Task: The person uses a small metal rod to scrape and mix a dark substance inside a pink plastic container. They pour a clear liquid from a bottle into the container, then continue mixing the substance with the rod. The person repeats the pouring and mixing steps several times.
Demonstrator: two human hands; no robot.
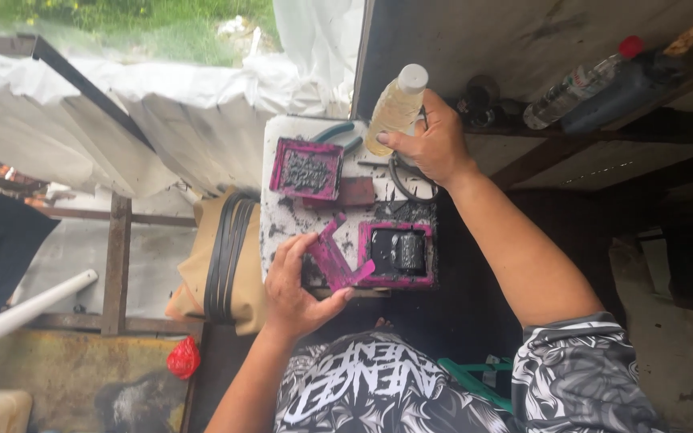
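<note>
My right hand point(435, 144) is clamped on the bottle point(395, 110), its long axis tilted above the pink tray point(397, 253); my left hand point(294, 285) pinches the pink strip point(332, 258) beside it.

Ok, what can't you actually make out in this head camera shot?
- Right hand: its fingers wrap the lower part of the clear bottle, hiding it.
- Left hand: it covers the near end of the pink piece it holds.
- Pink tray: the dark lump inside is too smeared to identify.
- Bottles on the ledge: too small to tell their contents.
- Pliers: partly behind the bottle.
</note>
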